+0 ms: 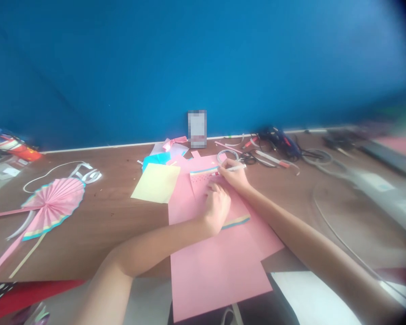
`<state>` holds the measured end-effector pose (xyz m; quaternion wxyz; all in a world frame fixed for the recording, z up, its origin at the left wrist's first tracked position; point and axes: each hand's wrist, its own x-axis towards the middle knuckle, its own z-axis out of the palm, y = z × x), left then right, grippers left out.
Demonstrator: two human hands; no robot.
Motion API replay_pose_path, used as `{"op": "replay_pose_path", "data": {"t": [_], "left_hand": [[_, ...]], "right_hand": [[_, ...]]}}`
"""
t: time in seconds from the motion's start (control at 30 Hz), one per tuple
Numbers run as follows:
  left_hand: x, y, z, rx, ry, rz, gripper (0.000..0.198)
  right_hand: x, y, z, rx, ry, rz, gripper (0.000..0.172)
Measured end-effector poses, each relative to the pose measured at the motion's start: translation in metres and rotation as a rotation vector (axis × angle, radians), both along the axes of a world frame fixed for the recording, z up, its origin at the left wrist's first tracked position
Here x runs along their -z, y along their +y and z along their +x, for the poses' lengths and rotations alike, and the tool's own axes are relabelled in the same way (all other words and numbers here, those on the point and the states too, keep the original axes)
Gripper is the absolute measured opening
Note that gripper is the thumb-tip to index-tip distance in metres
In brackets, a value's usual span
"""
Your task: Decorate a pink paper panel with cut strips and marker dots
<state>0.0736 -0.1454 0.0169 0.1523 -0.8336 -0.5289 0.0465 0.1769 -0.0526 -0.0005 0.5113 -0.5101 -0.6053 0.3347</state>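
A slim white pen (236,167) is in my right hand (234,174), its tip over the upper part of a pink paper (237,208). That paper has blue and yellow stripes along its upper and lower edges, and a row of small dark red marks (203,178) runs below the upper stripe. My left hand (218,205) rests on the same paper with curled fingers, holding it down. Larger pink sheets (219,280) lie underneath and hang over the table's front edge. Left of them is a pale yellow sheet (156,183). My right hand partly hides the pen tip.
A pleated pink paper fan (59,203) with blue and yellow edging lies left, beside white ribbon (93,175). Blue paper (157,159) and a roll of tape (228,155) are behind the sheets. Cables and a dark blue tool (284,142) lie back right, near a white power strip (379,185).
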Motion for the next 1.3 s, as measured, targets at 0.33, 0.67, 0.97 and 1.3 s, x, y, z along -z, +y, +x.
{"op": "replay_pose_path", "data": {"t": [0.33, 0.67, 0.97, 1.3], "left_hand": [[0.004, 0.002, -0.001, 0.017, -0.041, 0.041, 0.043], [0.008, 0.004, 0.001, -0.002, -0.023, 0.04, 0.045], [0.008, 0.002, 0.0, 0.05, 0.014, 0.063, 0.043], [-0.001, 0.004, -0.007, 0.15, 0.026, 0.035, 0.045]], "right_hand": [[0.006, -0.002, 0.006, -0.008, -0.068, 0.031, 0.016], [0.006, -0.002, 0.007, -0.02, -0.081, 0.03, 0.017], [0.002, -0.003, 0.011, 0.045, -0.043, 0.019, 0.017], [0.002, -0.001, 0.018, 0.046, -0.087, 0.034, 0.018]]}}
